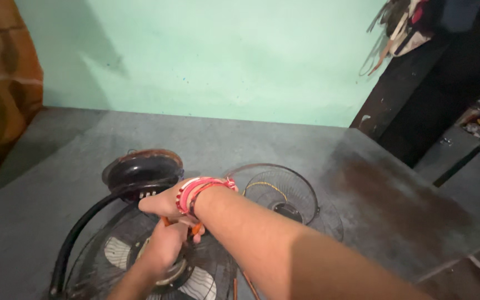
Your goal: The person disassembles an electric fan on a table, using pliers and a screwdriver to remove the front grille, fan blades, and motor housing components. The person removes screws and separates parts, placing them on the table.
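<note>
Here, in the head view, both hands meet over a dismantled fan lying on the grey floor (362, 183). The right hand (162, 204), its wrist wrapped in red and pink bangles (195, 191), reaches across from the right with the forearm stretched over the scene; its fingers are curled down at the dark rounded motor housing (143, 169), which sits just beyond them, and an orange tool handle (196, 228) shows just under the palm, though whether these fingers are clenched on the handle or only resting against it cannot be told. The left hand (165, 247) comes up from below, directly beneath the right one and touching it; its fingers are clenched in a fist at the hub of the fan guard with pale blades (193, 280), which lies right under both hands, but what they grasp is hidden. A curved black tube (76, 233) arcs away to the left of the fingers, from the motor housing down toward the lower edge. To the right of the fingers, just past the right forearm, a second wire grille (284, 191) lies flat on the floor. Beyond everything stands a mint-green wall (223, 55).
</note>
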